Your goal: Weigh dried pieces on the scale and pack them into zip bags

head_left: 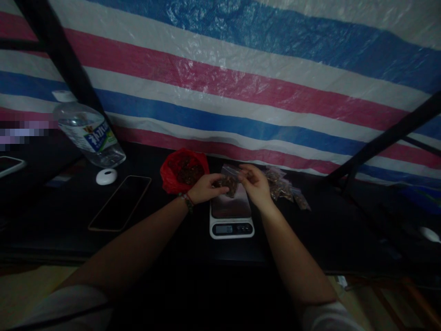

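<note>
My left hand (pixel 206 187) and my right hand (pixel 254 183) together hold a small clear bag (pixel 228 182) with brown dried bits in it, just above the metal plate of a white kitchen scale (pixel 231 217). The left fingers pinch the bag's lower side. The right fingers grip its upper edge. A red plastic bag (pixel 183 171) full of the same brown material lies open to the left of my left hand. A pile of filled small clear bags (pixel 285 189) lies to the right of my right hand.
A dark table (pixel 62 216) carries a phone (pixel 120 203) lying flat, a small white round object (pixel 106 176), and a large water bottle (pixel 88 133) at the left. A striped tarp (pixel 241 82) hangs behind. Black frame bars (pixel 389 138) cross at both sides.
</note>
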`<state>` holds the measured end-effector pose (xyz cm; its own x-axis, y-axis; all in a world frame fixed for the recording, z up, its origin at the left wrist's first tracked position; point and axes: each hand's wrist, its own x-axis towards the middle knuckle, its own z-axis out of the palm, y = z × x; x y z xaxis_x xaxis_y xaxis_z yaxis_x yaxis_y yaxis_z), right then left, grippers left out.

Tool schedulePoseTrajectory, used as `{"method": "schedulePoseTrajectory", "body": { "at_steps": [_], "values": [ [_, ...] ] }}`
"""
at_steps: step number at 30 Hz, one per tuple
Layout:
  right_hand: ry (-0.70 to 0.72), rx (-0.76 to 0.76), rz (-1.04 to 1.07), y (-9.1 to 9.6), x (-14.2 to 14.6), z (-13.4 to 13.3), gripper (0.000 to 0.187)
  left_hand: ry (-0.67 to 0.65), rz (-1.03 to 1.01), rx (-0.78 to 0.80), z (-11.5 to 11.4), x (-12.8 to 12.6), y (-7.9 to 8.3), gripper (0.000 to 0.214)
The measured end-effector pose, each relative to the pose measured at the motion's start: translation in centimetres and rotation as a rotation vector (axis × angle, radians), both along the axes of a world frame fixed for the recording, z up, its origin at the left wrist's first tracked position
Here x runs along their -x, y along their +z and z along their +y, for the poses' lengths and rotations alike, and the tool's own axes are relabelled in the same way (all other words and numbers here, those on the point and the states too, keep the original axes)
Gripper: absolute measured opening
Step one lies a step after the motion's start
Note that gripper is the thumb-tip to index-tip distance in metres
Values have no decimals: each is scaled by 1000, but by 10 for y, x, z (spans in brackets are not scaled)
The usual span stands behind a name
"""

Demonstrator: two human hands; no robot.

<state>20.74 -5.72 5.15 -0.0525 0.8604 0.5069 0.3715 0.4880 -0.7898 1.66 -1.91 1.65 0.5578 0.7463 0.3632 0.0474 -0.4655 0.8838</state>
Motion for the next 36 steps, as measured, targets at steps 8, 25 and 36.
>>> {"method": "schedulePoseTrajectory", "body": {
  "at_steps": [8,25,36],
  "values": [
    [-11,150,206,-30,-2,0,23,45,58,-34,-11,-10,1,32],
    [-104,87,164,-23,11,-11,16,354,-228,74,-16,-14,6,28],
    [-110,45,199,-22,11,-10,13,352,-216,119,-13,-14,8,25]
  ]
}}
